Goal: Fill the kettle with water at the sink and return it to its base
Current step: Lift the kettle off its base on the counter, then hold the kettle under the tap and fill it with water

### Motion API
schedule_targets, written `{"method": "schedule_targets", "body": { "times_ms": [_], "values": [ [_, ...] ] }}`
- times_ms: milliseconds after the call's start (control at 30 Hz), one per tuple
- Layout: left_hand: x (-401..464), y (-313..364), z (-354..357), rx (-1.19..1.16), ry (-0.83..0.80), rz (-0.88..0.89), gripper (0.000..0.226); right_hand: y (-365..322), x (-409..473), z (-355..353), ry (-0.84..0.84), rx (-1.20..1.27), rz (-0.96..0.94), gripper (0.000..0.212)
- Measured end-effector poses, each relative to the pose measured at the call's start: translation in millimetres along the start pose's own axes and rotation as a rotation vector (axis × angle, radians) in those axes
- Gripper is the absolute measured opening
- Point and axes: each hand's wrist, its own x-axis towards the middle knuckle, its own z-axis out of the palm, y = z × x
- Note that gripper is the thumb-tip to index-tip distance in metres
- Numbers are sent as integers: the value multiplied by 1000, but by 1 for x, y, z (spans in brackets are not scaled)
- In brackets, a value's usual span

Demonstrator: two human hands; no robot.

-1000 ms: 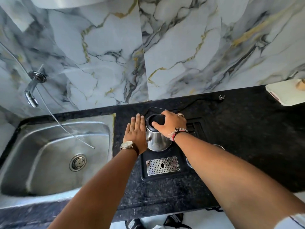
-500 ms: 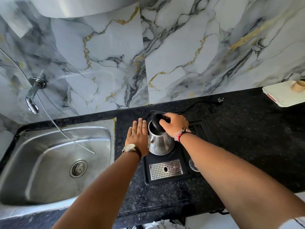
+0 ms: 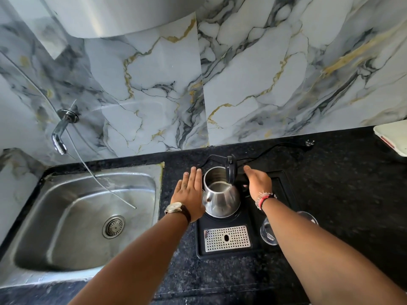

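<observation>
A steel kettle (image 3: 220, 200) stands on its black base tray (image 3: 222, 252) on the dark counter, right of the sink. Its black lid (image 3: 231, 171) is flipped up and the inside shows bare metal. My left hand (image 3: 190, 192) lies flat against the kettle's left side, fingers straight. My right hand (image 3: 258, 183) rests over the kettle's handle on the right; the handle is mostly hidden under it, and I cannot tell if the fingers are closed around it. The steel sink (image 3: 72, 221) lies to the left, with a wall tap (image 3: 59, 135) above its back left corner.
A perforated steel drip grate (image 3: 226, 238) sits in the tray's front. A clear glass (image 3: 268, 232) stands right of the tray, partly under my right forearm. A black cord (image 3: 275, 148) runs along the back wall. A white board (image 3: 394, 137) lies at far right.
The kettle's lid has swung open from shut. My right hand came off the lid and moved right to the handle side. My left hand stayed against the kettle.
</observation>
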Motion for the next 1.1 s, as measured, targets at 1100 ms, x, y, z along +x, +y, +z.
{"method": "schedule_targets", "body": {
  "times_ms": [1100],
  "values": [
    [-113, -330, -60, -562, 506, 43, 83, -106, -135, 346, -17, 422, 78, 36]
  ]
}}
